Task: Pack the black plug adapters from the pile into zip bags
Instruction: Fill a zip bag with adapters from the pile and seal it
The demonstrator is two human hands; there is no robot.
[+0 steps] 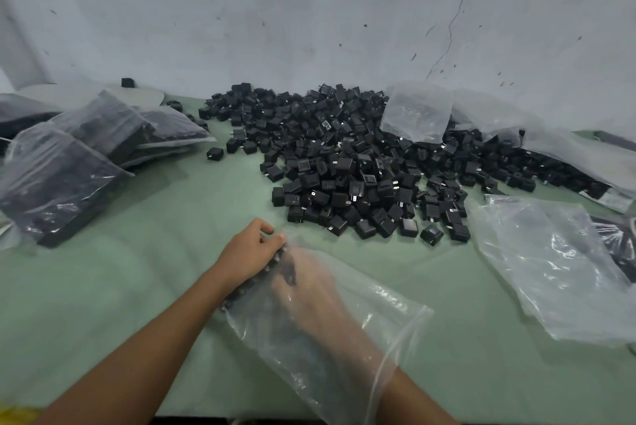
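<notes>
Counter [137, 287]: pile [344, 163] at twelve to one o'clock, filled bags [69, 163] at ten. Filling looks under way at six. The left hand [247, 249] pinches the bag [361, 318] in curled fingers [266, 226], and the right hand [309, 287] reaches inside among adapters [287, 269]. The next move calls for more from the pile. Plastic blurs the right fingers, so I cannot tell their grip.

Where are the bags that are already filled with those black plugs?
In the head view, the filled bags lie stacked at the left side of the green table, left of the loose adapter pile.
</notes>
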